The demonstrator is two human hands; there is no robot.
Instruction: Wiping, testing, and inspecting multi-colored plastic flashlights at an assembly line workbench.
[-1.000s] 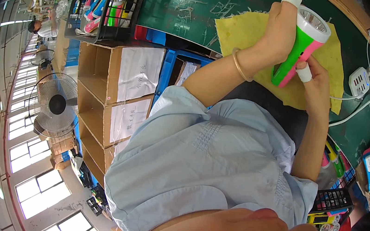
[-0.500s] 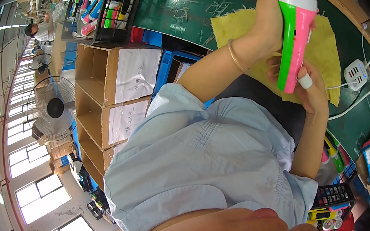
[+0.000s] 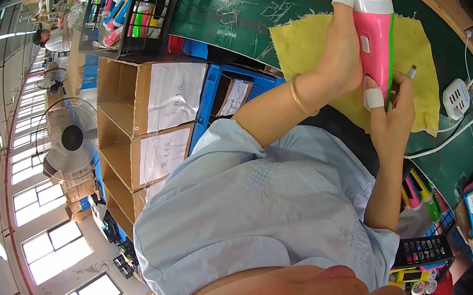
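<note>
A pink and green flashlight with a white head stands tilted over a yellow cloth, its pink side with a pale switch facing up. My left hand, white tape around its thumb, wraps the flashlight near the head. Around the lower end close the fingers of my right hand, its thumb also taped and pressed on the pink side. A small cable plug sticks out beside the right fingers; whether they grip it is partly hidden.
On the green table, a white multi-port charger with cables lies at right. A black basket of flashlights stands at left, above cardboard compartments. More flashlights lie at lower right. A fan stands further left.
The flashlight has been turned about its length, from showing green and pink to mostly pink with the switch. My right hand has shifted its grip, and the plug now shows beside it.
</note>
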